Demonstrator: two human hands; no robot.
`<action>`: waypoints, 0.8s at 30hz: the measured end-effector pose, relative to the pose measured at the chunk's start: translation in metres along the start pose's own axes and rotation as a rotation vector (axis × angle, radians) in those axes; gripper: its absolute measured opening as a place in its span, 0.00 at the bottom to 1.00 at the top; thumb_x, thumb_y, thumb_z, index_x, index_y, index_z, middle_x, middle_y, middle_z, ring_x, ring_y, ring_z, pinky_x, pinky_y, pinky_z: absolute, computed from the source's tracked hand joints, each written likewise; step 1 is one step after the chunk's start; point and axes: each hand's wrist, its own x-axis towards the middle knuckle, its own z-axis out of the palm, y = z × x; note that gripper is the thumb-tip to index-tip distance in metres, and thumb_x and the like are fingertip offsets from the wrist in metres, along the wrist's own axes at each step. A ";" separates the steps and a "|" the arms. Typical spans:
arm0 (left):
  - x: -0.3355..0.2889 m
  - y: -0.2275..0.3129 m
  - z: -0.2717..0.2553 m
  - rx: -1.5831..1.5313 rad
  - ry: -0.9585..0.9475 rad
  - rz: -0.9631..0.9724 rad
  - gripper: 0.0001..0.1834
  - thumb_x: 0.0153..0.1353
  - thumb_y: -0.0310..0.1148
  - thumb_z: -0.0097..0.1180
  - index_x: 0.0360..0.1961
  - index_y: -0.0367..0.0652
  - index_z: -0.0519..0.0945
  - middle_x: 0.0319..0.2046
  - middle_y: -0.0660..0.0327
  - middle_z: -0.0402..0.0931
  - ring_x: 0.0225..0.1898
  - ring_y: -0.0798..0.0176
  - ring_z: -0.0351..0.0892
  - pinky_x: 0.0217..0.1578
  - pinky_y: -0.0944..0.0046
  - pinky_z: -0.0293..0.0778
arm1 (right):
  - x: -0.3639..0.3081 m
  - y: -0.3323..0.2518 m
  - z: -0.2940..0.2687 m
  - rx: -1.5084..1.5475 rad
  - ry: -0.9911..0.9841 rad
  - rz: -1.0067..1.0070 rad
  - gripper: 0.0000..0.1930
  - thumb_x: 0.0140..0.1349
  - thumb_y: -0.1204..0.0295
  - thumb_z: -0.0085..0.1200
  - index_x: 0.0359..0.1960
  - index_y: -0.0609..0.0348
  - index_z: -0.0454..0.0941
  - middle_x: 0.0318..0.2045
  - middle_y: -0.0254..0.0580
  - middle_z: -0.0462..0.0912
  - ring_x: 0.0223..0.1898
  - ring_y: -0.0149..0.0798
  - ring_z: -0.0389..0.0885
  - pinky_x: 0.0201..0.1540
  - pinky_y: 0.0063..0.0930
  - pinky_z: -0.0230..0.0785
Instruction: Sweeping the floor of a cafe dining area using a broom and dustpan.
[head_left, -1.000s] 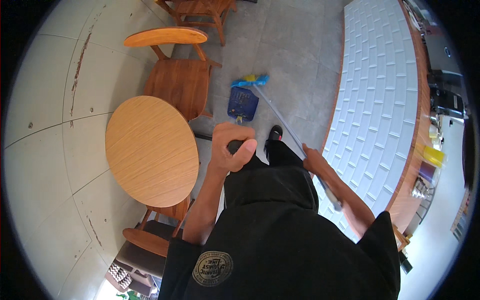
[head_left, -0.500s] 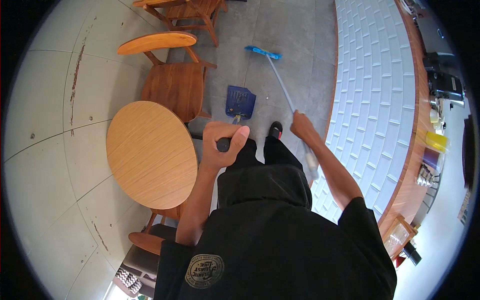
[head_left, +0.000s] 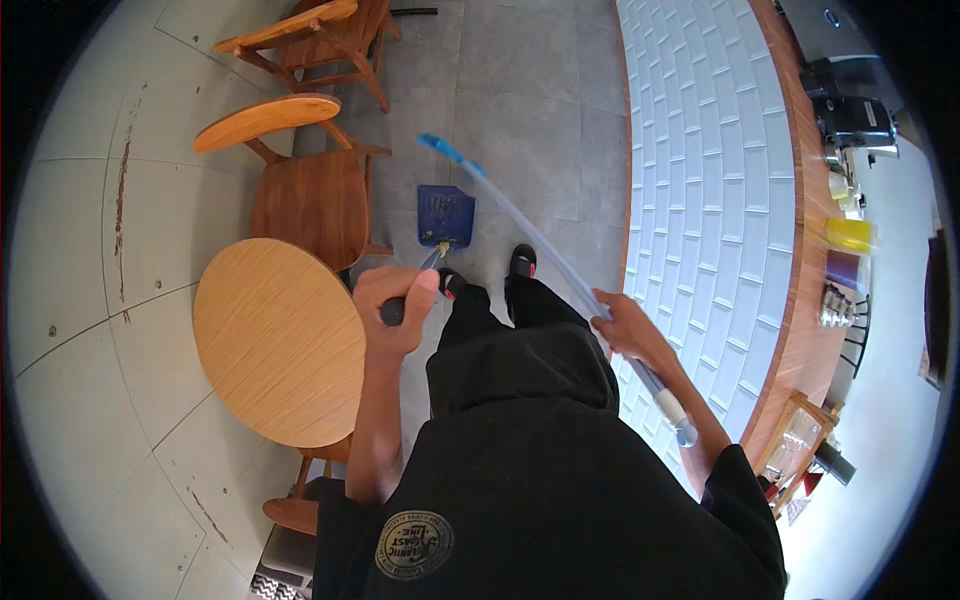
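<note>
My left hand (head_left: 394, 305) is closed round the dark handle of a long-handled dustpan, thumb pressed along the top. The dustpan's blue pan (head_left: 446, 215) lies on the grey floor ahead of my feet, with some bits of debris in it. My right hand (head_left: 632, 328) grips the pale shaft of a broom (head_left: 545, 245) partway along, and the shaft's upper end passes beside my right forearm. Slanting forward and left, the shaft ends in a blue broom head (head_left: 440, 147), blurred by motion, just beyond the pan.
A round wooden table (head_left: 280, 345) stands at my left, with a wooden chair (head_left: 312, 200) beyond it and another chair (head_left: 310, 45) farther off. Along my right runs a white-tiled counter (head_left: 705, 210) with a wooden top. My shoes (head_left: 523, 260) stand on grey floor tiles (head_left: 520, 110).
The broom head has swung left and turned, now beyond the pan's far edge. My right hand has come lower and slightly right. The view has shifted, and my other shoe shows.
</note>
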 end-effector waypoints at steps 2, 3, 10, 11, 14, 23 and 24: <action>-0.008 -0.004 -0.005 0.013 -0.018 -0.014 0.14 0.53 0.25 0.54 0.12 0.35 0.71 0.09 0.62 0.63 0.10 0.66 0.62 0.16 0.66 0.56 | -0.007 -0.019 -0.030 0.126 0.015 0.202 0.27 0.57 0.72 0.51 0.59 0.64 0.65 0.21 0.53 0.78 0.16 0.42 0.77 0.24 0.38 0.70; -0.009 0.001 -0.004 0.003 0.045 -0.016 0.15 0.52 0.26 0.54 0.11 0.35 0.70 0.09 0.62 0.63 0.10 0.66 0.63 0.17 0.66 0.57 | 0.003 -0.011 -0.036 0.105 0.051 0.198 0.27 0.57 0.71 0.50 0.59 0.65 0.64 0.22 0.55 0.78 0.17 0.44 0.77 0.26 0.39 0.71; -0.009 0.042 0.007 -0.119 0.014 0.106 0.17 0.51 0.27 0.51 0.09 0.37 0.63 0.08 0.62 0.60 0.08 0.66 0.58 0.13 0.68 0.54 | 0.143 0.099 -0.090 -0.122 0.275 0.157 0.16 0.54 0.73 0.45 0.39 0.77 0.71 0.21 0.58 0.78 0.18 0.49 0.80 0.21 0.42 0.71; -0.010 0.049 0.008 -0.109 0.009 0.105 0.17 0.51 0.27 0.51 0.09 0.37 0.63 0.08 0.62 0.60 0.08 0.66 0.58 0.13 0.68 0.54 | 0.161 0.099 -0.092 -0.161 0.280 0.157 0.15 0.53 0.73 0.46 0.36 0.77 0.72 0.22 0.59 0.79 0.20 0.50 0.81 0.23 0.43 0.72; -0.013 0.060 0.018 -0.191 -0.078 0.123 0.16 0.49 0.25 0.49 0.09 0.38 0.61 0.08 0.62 0.57 0.07 0.66 0.55 0.12 0.66 0.50 | 0.204 0.112 -0.089 -0.150 0.227 0.174 0.13 0.52 0.71 0.49 0.29 0.75 0.73 0.20 0.57 0.79 0.21 0.50 0.81 0.26 0.44 0.72; -0.012 0.033 0.036 -0.215 -0.240 0.123 0.14 0.48 0.22 0.49 0.10 0.35 0.61 0.09 0.61 0.57 0.08 0.63 0.55 0.12 0.65 0.50 | 0.124 0.050 -0.003 -0.031 0.159 0.088 0.15 0.51 0.73 0.48 0.33 0.80 0.69 0.23 0.67 0.78 0.24 0.56 0.81 0.26 0.45 0.74; -0.013 0.029 0.039 -0.196 -0.233 0.117 0.13 0.48 0.22 0.49 0.10 0.35 0.62 0.09 0.61 0.58 0.08 0.62 0.56 0.13 0.65 0.51 | 0.112 0.050 -0.004 -0.013 0.211 0.051 0.15 0.51 0.73 0.48 0.34 0.80 0.69 0.23 0.67 0.78 0.23 0.56 0.81 0.26 0.45 0.73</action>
